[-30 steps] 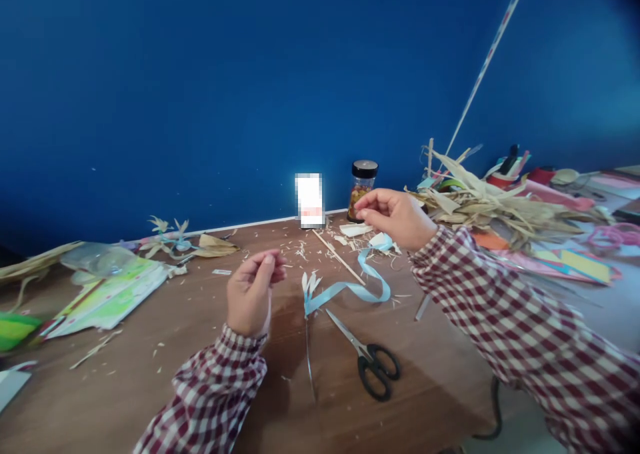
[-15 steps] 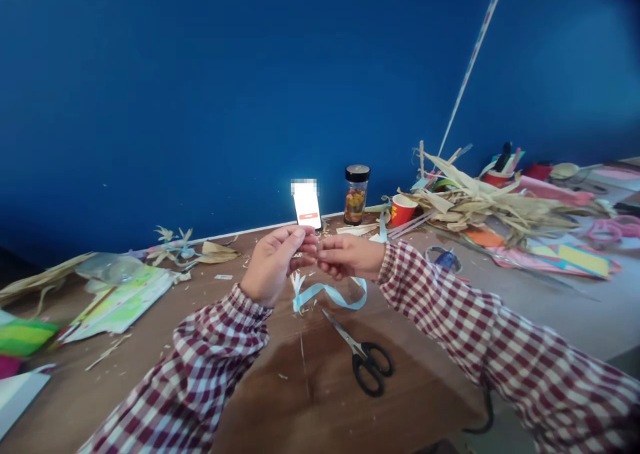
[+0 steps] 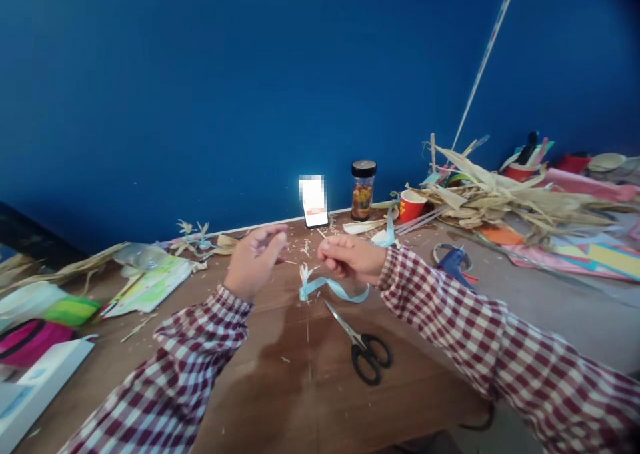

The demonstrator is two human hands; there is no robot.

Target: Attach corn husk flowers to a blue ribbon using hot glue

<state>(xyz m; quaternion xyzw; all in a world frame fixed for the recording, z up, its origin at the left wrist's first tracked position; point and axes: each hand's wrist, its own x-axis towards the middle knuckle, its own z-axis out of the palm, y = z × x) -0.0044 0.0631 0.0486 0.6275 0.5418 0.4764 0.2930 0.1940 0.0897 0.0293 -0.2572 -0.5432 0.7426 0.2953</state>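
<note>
My right hand (image 3: 353,255) is closed in a pinch on a thin straw-coloured strip (image 3: 321,233), whose tip shows above the fingers. To its left, my left hand (image 3: 256,259) hangs over the table with the fingers stretched out and the thumb apart, holding nothing I can see. Below and between the hands lies a small pale husk bundle (image 3: 305,277), tied at its base with light blue ribbon (image 3: 345,293) that curls off to the right. Black-handled scissors (image 3: 367,354) rest closer to me, with their tips pointing away.
A lit phone (image 3: 316,207) leans on the blue wall beside a black-lidded jar (image 3: 363,191). Further right are a red paper cup (image 3: 412,205), dried corn husks (image 3: 480,201) and a blue tool (image 3: 456,266). Papers (image 3: 155,287) and a pink pouch (image 3: 37,341) lie left. Scraps dot the table.
My hands have drawn apart: the left has moved left and its fingers have opened. The right keeps its pinch, with a strip tip now visible. The view has shifted slightly.
</note>
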